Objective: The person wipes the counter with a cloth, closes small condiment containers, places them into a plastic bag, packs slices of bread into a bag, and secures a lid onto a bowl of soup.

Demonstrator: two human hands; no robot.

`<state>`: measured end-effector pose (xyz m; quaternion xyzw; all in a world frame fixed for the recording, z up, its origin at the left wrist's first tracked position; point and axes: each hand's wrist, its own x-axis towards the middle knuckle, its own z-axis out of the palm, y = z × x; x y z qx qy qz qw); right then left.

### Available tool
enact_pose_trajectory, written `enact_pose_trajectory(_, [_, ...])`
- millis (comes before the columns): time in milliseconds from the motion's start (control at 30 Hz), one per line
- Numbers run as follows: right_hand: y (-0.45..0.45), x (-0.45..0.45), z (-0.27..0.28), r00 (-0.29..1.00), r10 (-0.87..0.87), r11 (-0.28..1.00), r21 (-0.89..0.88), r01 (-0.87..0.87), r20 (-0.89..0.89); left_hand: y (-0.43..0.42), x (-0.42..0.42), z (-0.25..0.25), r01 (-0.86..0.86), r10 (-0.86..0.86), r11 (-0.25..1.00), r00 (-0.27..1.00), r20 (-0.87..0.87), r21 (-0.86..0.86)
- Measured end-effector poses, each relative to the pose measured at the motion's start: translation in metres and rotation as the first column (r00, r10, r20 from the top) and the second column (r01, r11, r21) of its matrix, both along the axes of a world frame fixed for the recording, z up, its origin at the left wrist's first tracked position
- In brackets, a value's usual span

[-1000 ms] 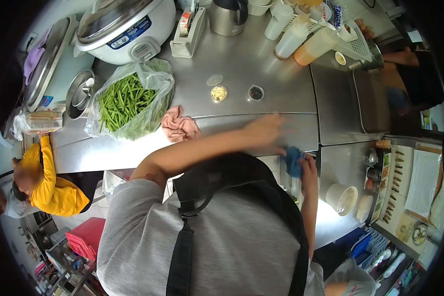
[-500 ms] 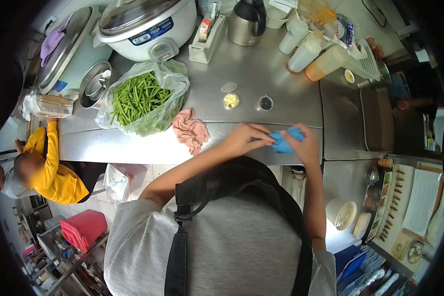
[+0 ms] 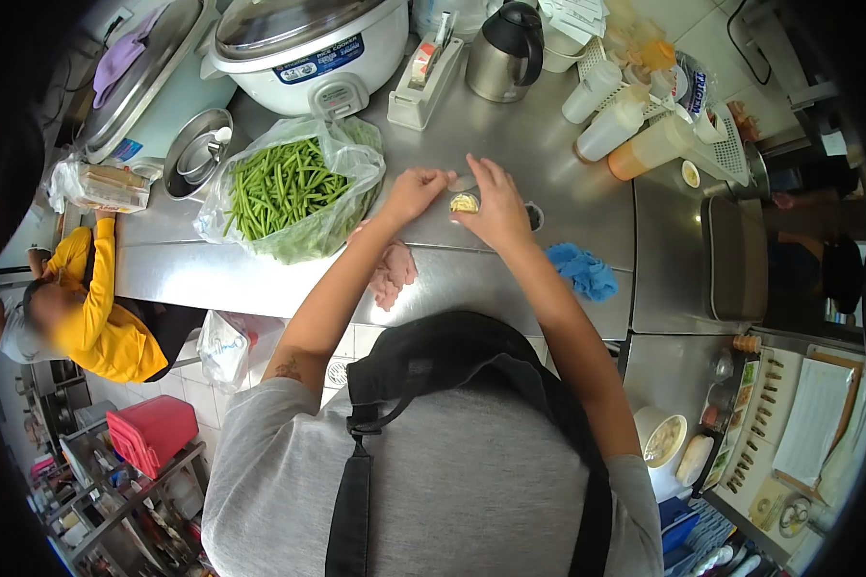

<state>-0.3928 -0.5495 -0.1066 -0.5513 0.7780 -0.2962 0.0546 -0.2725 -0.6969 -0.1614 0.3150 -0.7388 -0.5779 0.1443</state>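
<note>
On the steel counter sits a small clear cup [image 3: 464,204] with yellow pieces in it. A clear round lid [image 3: 464,183] lies just beyond it, between my hands. My left hand [image 3: 416,195] has its fingertips pinched at the lid's left edge. Curved around the right side of the cup is my right hand [image 3: 496,207], thumb near the cup's near rim and fingers spread past the lid. A second small cup [image 3: 534,215] with dark contents is partly hidden behind my right hand. The crumpled blue cloth [image 3: 582,271] and a pink cloth [image 3: 393,274] lie near the front edge.
To the left is an open plastic bag of green beans [image 3: 289,188], with a metal bowl [image 3: 194,159] beyond it. A rice cooker [image 3: 308,58], tape dispenser [image 3: 423,87], steel jug [image 3: 500,58] and squeeze bottles [image 3: 611,120] line the back. A person in yellow [image 3: 115,332] is at far left.
Both hands have left the blue cloth, which now lies on the counter at right. They have moved forward and left to the small cup and its lid.
</note>
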Motion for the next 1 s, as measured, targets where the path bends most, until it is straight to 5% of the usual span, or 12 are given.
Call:
enact_pose_trajectory(100, [0.000,0.003,-0.025,0.999,-0.009,1.000,0.026,0.008,0.039,0.009,0.008,0.009,0.106,-0.106,0.992,0.994,-0.003,0.070])
enact_pose_trajectory(200, [0.004,0.009,-0.035,0.998,-0.026,1.000,0.017,0.025,0.063,0.010,0.009,-0.017,0.123,-0.095,0.982,0.978,-0.187,0.143])
enact_pose_trajectory(300, [0.006,0.012,-0.039,0.997,-0.036,0.999,0.002,0.036,0.072,0.013,0.010,-0.019,0.139,-0.122,0.979,0.986,-0.116,0.149])
enact_pose_trajectory(1000, [0.020,-0.006,-0.046,0.982,0.124,0.992,-0.012,-0.124,0.143,0.046,0.014,-0.010,-0.045,0.039,0.996,0.996,-0.081,-0.074])
